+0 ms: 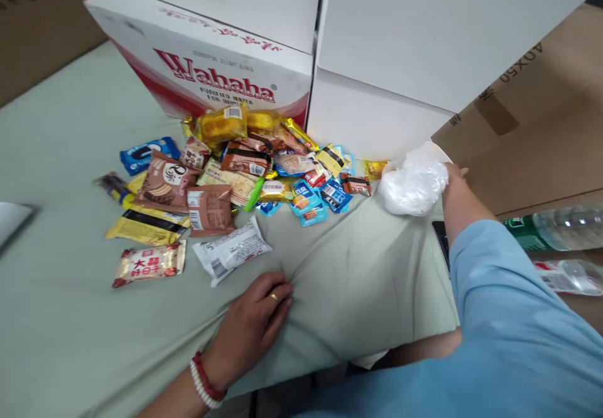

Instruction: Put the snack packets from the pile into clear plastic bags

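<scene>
My left hand lies flat, fingers stretched out, on the pale green cloth, just below a white snack packet. It holds nothing. My right hand, in a light blue sleeve, is closed on a crumpled clear plastic bag at the cloth's right side. A heap of wrapped snacks lies spread on the cloth between the hands and the boxes: brown, yellow, blue and gold packets.
White cartons stand behind the heap, one printed Wahaha, another to its right. A brown cardboard box stands at the right. Plastic water bottles lie beyond my right arm. A dark flat object shows by my forearm.
</scene>
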Motion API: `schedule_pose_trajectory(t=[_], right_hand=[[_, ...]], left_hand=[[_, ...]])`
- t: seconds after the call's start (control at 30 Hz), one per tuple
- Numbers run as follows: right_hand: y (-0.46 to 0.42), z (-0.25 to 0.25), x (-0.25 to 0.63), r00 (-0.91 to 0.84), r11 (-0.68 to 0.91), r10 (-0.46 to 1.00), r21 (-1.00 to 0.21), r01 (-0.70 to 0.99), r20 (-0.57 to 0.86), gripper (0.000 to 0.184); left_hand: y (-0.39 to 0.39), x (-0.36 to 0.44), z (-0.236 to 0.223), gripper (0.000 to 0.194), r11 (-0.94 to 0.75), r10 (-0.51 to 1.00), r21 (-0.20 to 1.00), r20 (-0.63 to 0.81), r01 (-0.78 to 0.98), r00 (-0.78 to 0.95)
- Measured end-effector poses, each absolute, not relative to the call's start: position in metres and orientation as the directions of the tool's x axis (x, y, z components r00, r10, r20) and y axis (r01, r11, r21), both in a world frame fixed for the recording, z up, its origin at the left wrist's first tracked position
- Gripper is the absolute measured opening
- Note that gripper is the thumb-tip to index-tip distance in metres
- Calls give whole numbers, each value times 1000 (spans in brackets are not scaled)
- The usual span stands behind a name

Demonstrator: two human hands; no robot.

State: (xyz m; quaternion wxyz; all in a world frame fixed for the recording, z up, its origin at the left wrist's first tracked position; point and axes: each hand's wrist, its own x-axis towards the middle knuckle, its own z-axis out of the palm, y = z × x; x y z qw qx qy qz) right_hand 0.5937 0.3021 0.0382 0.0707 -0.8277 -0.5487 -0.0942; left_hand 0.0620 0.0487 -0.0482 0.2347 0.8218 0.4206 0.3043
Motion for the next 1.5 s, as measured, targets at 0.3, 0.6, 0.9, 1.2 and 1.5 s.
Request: schedule_pose_trajectory(t=[0.3, 0.6, 0.9, 1.2, 1.5], right_hand=[[270, 67, 590, 701, -626, 556, -330, 707, 448, 40], [192, 111, 523, 25, -2, 839, -43, 999, 543, 35], [154, 124, 483, 2, 22, 893, -47, 999, 450, 16], [79, 45, 345, 235, -69, 972, -969, 237, -11, 35], [36, -6, 267, 59, -252, 967, -967, 43, -249, 37]], left_hand=[[48, 61, -50, 18, -522, 834, 667, 270, 531, 481], [48, 63, -53, 19, -540, 820, 655, 266, 529, 507], [50, 66, -60, 18, -455, 853, 750, 213, 480, 477], [55, 69, -49, 26, -163, 935, 983, 128, 80, 330], [56, 61, -51, 72, 181, 937, 958, -98, -223, 336]])
